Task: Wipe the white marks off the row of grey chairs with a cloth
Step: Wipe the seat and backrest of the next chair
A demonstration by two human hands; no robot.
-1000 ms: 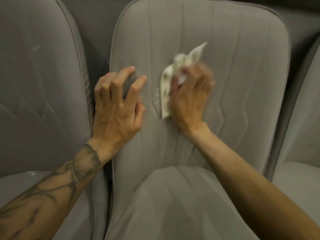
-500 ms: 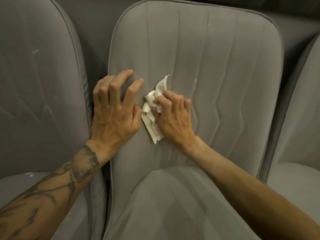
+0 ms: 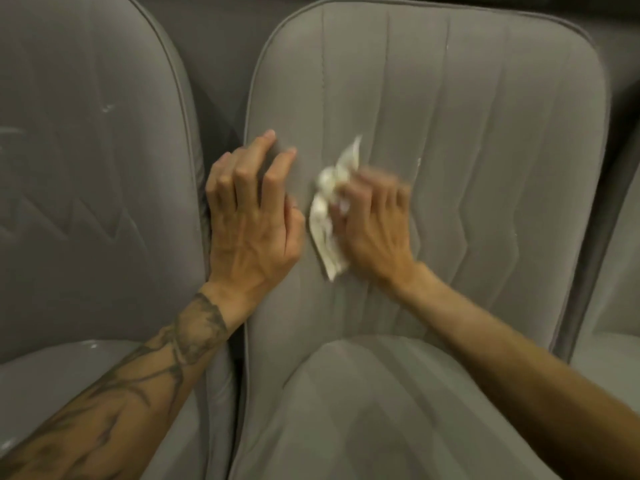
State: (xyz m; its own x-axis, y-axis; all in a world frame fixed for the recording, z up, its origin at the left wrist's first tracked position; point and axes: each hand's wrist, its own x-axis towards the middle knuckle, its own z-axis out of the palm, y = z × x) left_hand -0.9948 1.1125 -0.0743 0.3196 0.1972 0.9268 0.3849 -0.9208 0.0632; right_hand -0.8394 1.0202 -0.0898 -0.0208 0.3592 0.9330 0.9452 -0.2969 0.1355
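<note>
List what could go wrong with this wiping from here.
1. The right hand scrubs the cloth low on the middle chair, so the white flecks beside it and higher up may be missed.
2. The left chair also shows a mark, easily forgotten.

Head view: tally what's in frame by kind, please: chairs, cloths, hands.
Grey chairs: 3 (left chair, middle chair, right chair, only partly in frame)
Cloths: 1 (white cloth)
Hands: 2 (left hand, right hand)
Total: 6
</note>
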